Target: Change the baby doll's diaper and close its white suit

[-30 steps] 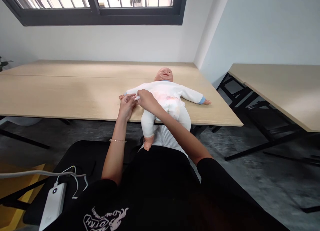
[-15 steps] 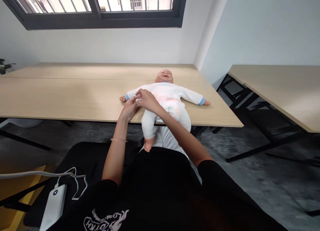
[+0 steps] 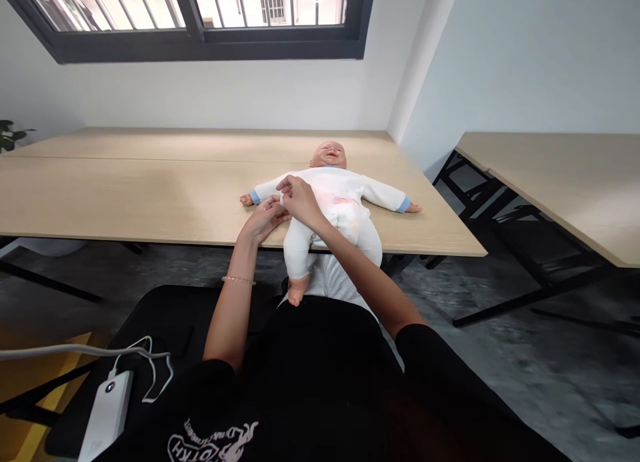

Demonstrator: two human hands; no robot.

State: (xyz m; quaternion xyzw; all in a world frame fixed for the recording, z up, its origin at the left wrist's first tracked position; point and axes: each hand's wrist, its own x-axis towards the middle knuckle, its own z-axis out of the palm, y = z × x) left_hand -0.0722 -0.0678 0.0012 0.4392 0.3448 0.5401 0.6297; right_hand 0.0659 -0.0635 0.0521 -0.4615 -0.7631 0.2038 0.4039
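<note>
A baby doll (image 3: 336,202) in a white romper with blue cuffs lies on its back at the near edge of a light wooden table (image 3: 150,195), its legs hanging over the edge. My left hand (image 3: 265,220) and my right hand (image 3: 299,199) meet at the doll's side, just under its outstretched arm. Both pinch a fold of the white romper there, fingers closed. My right forearm crosses over the doll's thigh.
A second wooden table (image 3: 550,175) on a black frame stands to the right across a grey floor gap. A white power bank (image 3: 106,409) with cables lies at lower left on a black seat. A window runs along the wall above.
Both hands stayed at the doll's side, shifting slightly right and up along the romper. The view tilted down a little.
</note>
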